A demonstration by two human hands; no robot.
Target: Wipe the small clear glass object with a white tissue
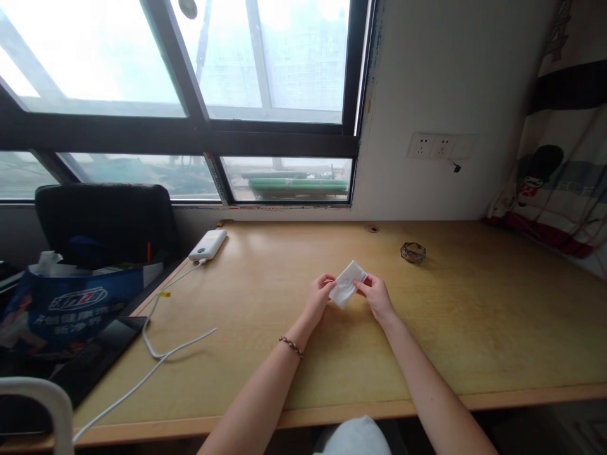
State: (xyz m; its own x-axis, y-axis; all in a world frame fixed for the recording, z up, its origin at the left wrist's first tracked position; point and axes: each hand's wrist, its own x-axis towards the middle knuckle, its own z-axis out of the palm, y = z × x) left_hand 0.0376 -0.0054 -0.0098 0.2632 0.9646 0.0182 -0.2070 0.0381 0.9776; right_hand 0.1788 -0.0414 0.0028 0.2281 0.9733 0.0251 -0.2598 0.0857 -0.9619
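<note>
Head view: one small folded white tissue [348,284], creased, pinched at opposite ends by left hand [321,294] and right hand [377,296] above the pale wooden surface [474,316].

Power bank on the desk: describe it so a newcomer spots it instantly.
Start at the wooden desk under the window, then go to its far left corner. The power bank lies flat there, a white slab with a white cable trailing toward the near edge; it is the only boxy white thing, unlike the soft tissue between the hands.
</note>
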